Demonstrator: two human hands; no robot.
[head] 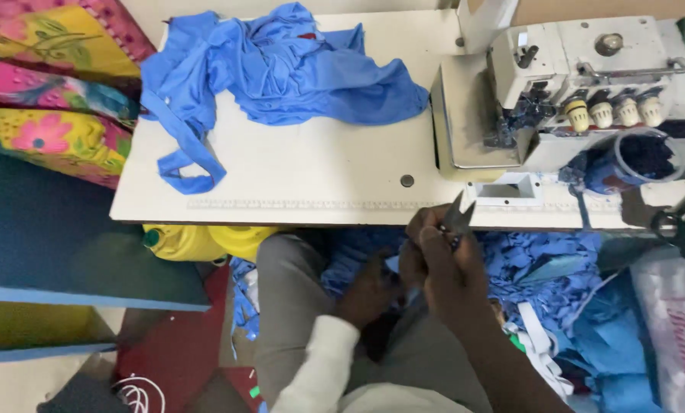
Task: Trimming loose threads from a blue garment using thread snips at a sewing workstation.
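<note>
My right hand (pixel 443 264) is raised just below the table's front edge and grips a small pair of thread snips (pixel 457 216), blades pointing up. My left hand (pixel 369 291) rests lower, over my lap, closed on a piece of blue fabric (pixel 342 268) that lies across my knees; what exactly it pinches is hidden in shadow. A pile of blue garments (pixel 281 65) lies on the white sewing table (pixel 312 172), far from both hands. The overlock sewing machine (pixel 564 84) stands at the table's right end.
Blue fabric scraps (pixel 549 264) heap on the floor right of my legs, with white elastic strips (pixel 537 336). A yellow bag (pixel 205 241) sits under the table. Floral cloth (pixel 52 84) lies at the left. Scissors (pixel 683 222) hang at the right edge.
</note>
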